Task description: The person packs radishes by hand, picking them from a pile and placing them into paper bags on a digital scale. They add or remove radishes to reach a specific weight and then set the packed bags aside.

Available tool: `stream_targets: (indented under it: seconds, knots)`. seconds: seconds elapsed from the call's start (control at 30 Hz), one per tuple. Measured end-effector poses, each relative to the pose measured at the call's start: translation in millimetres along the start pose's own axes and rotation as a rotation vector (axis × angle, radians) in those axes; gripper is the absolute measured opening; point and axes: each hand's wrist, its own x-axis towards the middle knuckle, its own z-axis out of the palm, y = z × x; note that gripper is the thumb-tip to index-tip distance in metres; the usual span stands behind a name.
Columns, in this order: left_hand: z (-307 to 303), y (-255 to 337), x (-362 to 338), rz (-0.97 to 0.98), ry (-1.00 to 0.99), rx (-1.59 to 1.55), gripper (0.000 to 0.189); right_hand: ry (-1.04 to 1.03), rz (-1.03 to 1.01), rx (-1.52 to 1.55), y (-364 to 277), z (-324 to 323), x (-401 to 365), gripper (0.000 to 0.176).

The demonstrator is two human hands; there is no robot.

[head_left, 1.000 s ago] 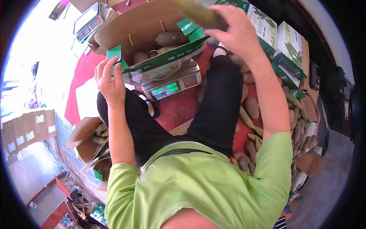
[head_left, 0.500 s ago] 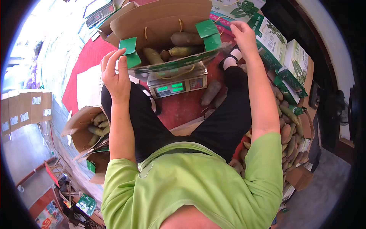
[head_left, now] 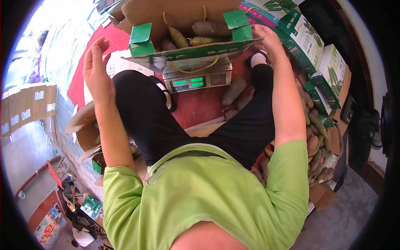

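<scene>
An open cardboard box (head_left: 154, 10) with green end flaps (head_left: 141, 33) rests on a digital scale (head_left: 196, 79) with lit green digits. Inside it lie several long tubers, among them a brownish one (head_left: 210, 28) and a yellow-green one (head_left: 178, 38). Off the box's left side, my left hand (head_left: 99, 68) is raised, its fingers apart and nothing in them. My right hand (head_left: 268, 41) is at the box's front right corner, fingers loosely bent; I cannot make out whether they touch the cardboard. A yellow cord handle (head_left: 196, 68) hangs on the box's front panel.
Loose tubers (head_left: 234, 91) lie on the red floor covering right of the scale. Farther right are a large heap of tubers (head_left: 318, 146) and printed green-and-white boxes (head_left: 304, 41). Another open carton (head_left: 85, 123) stands by my left leg. Folded cartons (head_left: 29, 108) line the far left.
My left hand has moved left, away from the box's flap. My right hand has come lower, to the box's right corner. The tubers in the box lie differently, and the view has shifted slightly.
</scene>
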Motion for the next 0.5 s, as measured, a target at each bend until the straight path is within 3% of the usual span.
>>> stream_targets:
  seconds: [0.13, 0.23, 0.4, 0.5]
  knots:
    - [-26, -12, 20, -0.162, -0.023, -0.046, 0.034, 0.028, -0.027, 0.012, -3, 1, 3, 0.04]
    - [-33, -30, 28, -0.4, -0.046, 0.008, 0.041, 0.016, -0.038, 0.037, -3, 3, 2, 0.041]
    - [-41, -77, 35, -0.637, -0.247, 0.007, 0.061, 0.007, -0.072, 0.04, 2, 3, 13, 0.041]
    - [-39, -95, 36, -0.717, -0.422, -0.078, 0.059, 0.019, -0.062, 0.023, -2, 10, 4, 0.042]
